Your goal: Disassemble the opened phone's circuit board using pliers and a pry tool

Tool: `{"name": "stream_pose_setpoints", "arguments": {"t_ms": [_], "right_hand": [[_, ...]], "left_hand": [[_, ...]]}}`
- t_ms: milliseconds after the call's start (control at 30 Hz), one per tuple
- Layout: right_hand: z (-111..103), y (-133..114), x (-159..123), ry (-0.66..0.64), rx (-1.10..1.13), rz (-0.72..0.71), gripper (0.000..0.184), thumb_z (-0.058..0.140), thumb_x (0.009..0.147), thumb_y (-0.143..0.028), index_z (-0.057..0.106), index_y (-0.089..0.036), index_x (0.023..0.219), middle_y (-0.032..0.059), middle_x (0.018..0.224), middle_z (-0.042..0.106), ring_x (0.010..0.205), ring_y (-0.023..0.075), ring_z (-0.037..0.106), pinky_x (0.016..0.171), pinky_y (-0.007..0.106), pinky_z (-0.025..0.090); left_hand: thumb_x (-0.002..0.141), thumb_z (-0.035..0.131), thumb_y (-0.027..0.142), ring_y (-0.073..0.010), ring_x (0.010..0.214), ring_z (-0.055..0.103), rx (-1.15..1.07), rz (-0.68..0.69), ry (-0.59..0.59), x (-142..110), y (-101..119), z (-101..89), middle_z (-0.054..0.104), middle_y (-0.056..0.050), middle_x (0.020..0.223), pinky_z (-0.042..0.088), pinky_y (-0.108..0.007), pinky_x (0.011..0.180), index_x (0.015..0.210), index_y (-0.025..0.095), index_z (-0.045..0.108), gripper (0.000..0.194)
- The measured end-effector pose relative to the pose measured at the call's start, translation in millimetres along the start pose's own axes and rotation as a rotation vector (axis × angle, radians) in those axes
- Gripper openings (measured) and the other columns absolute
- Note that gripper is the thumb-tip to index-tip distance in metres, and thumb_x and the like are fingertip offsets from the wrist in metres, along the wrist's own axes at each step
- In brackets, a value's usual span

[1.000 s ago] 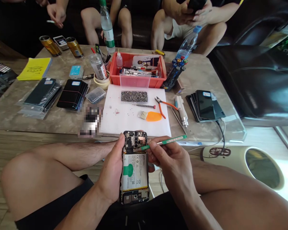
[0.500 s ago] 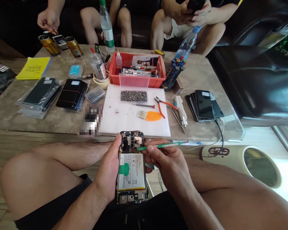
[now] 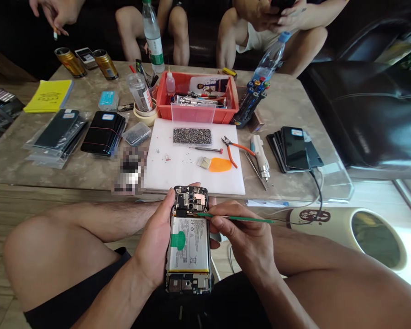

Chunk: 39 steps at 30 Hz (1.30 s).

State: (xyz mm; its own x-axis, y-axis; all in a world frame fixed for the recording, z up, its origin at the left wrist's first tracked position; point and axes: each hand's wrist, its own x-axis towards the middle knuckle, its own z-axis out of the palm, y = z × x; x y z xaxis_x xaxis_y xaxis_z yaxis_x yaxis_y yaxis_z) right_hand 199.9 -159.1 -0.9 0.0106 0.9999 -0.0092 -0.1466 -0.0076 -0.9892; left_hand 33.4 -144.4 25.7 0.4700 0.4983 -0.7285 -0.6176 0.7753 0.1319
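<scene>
Just this side of the white mat, a person's left hand holds an opened phone while the right hand, its grip narrow, pinches a green stick against the phone. On the desk, a red bin stands behind the mat, pliers at its right edge.

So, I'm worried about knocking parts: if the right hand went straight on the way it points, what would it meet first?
Probably the opened phone, at its right edge; the green tool in the right hand reaches over that edge, though depth is hard to judge.
</scene>
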Motion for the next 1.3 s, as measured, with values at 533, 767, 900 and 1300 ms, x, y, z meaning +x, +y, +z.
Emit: {"name": "stream_pose_setpoints", "arguments": {"t_ms": [533,767,900,1300], "right_hand": [[4.1,-4.2,2.1,0.128,0.112,0.135,0.003,0.086,0.084,-0.029,0.085,-0.028,0.086,0.0010,0.087,0.081,0.081,0.0185,0.075,0.073,0.028,0.063],[1.8,-5.8,0.9,0.082,0.047,0.073,0.008,0.084,0.084,-0.024,0.085,-0.031,0.088,-0.0003,0.085,0.080,0.074,0.0173,0.073,0.067,0.028,0.062],[-7.2,-6.3,3.4,-0.028,-0.086,-0.079,0.016,0.082,0.087,-0.019,0.085,-0.032,0.096,0.0017,0.091,0.080,0.084,0.0207,0.074,0.079,0.036,0.063],[-22.1,-19.6,11.5,-0.250,-0.264,-0.262,0.021,0.078,0.090,-0.016,0.084,-0.029,0.105,0.0054,0.096,0.080,0.097,0.0269,0.074,0.088,0.044,0.061]], "left_hand": [[0.086,0.058,0.014,-0.0284,0.088,0.078,0.167,0.198,-0.145,-7.9,-4.5,-10.9,0.076,-0.007,0.120,0.063,-0.050,0.084,0.157,0.039,0.037,0.079],[0.096,0.060,0.021,-0.0253,0.084,0.078,0.212,0.214,-0.070,-8.7,-5.8,-9.0,0.076,-0.008,0.117,0.065,-0.043,0.079,0.151,0.035,0.048,0.058],[0.099,0.061,0.023,-0.0230,0.086,0.077,0.176,0.253,-0.058,-8.0,-7.0,-7.1,0.077,-0.008,0.117,0.064,-0.039,0.081,0.147,0.031,0.054,0.050],[0.101,0.045,0.065,-0.0308,0.094,0.076,0.073,0.039,-0.156,-7.7,-0.5,-6.1,0.077,-0.013,0.113,0.060,-0.044,0.083,0.147,0.021,0.057,0.064]]}}
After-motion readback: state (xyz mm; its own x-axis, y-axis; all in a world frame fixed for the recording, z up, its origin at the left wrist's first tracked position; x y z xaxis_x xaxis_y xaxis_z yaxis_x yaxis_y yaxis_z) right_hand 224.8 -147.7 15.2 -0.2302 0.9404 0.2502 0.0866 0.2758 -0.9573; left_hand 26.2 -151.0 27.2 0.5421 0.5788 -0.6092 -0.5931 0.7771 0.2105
